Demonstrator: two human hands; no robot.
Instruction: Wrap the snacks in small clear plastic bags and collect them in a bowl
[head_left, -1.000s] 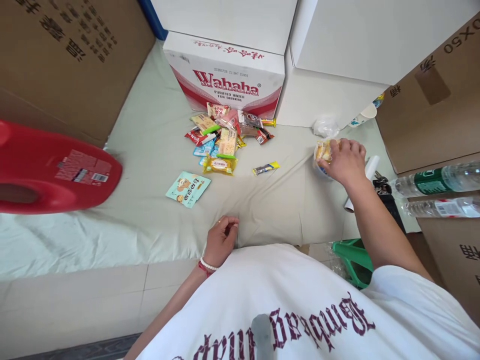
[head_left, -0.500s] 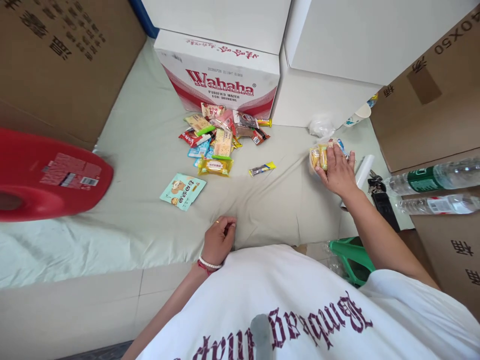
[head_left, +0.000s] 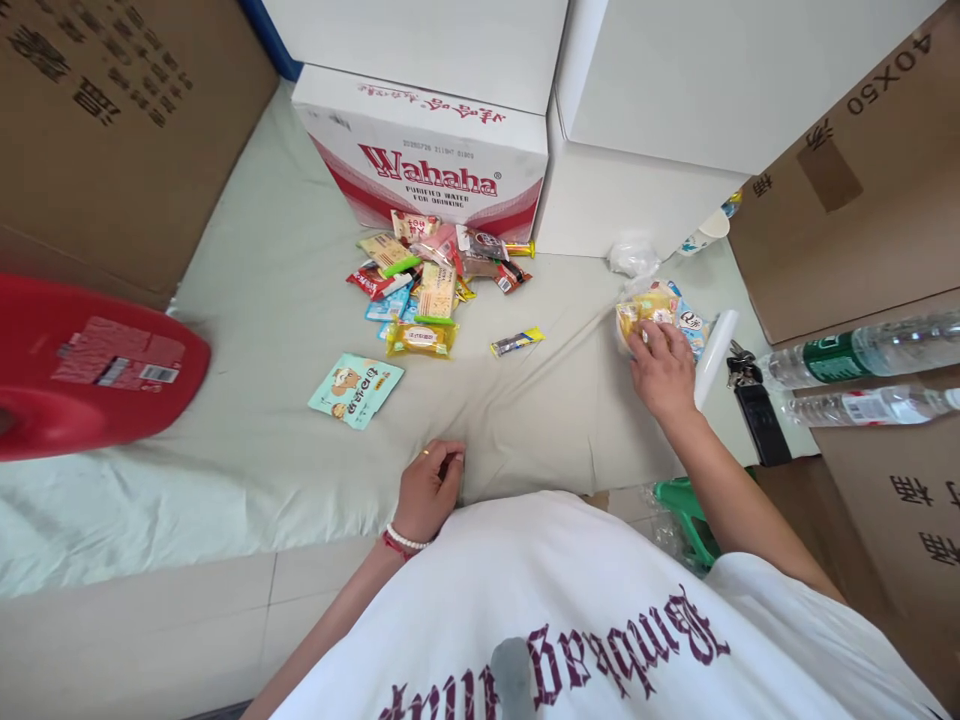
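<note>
Loosely curled, my left hand point(head_left: 430, 490) rests at the near edge of the cloth-covered surface, with nothing showing in its fingers. My right hand point(head_left: 664, 372) lies over the near side of a clear bag of yellow-wrapped snacks point(head_left: 646, 304), its fingers bent down with the tips partly hidden. A blue and white snack packet point(head_left: 691, 322) lies just beyond that hand. A mint-green pouch point(head_left: 356, 390) is beyond my left hand. Between the two sides lies a small yellow and grey snack stick point(head_left: 517, 342). A pile of wrapped snacks point(head_left: 437, 290) sits further back.
A Wahaha water carton point(head_left: 427, 175) stands behind the pile, beside white boxes point(head_left: 637, 195). At left is a red jug point(head_left: 142, 390). On the right are a white roll point(head_left: 715, 358), keys point(head_left: 742, 366), a black case point(head_left: 763, 425), plastic bottles point(head_left: 885, 352) and brown cartons point(head_left: 847, 230).
My right hand has drawn back toward me from the top of the bag to its near side, and its fingers have bent. My left hand stays in place. The view has shifted slightly.
</note>
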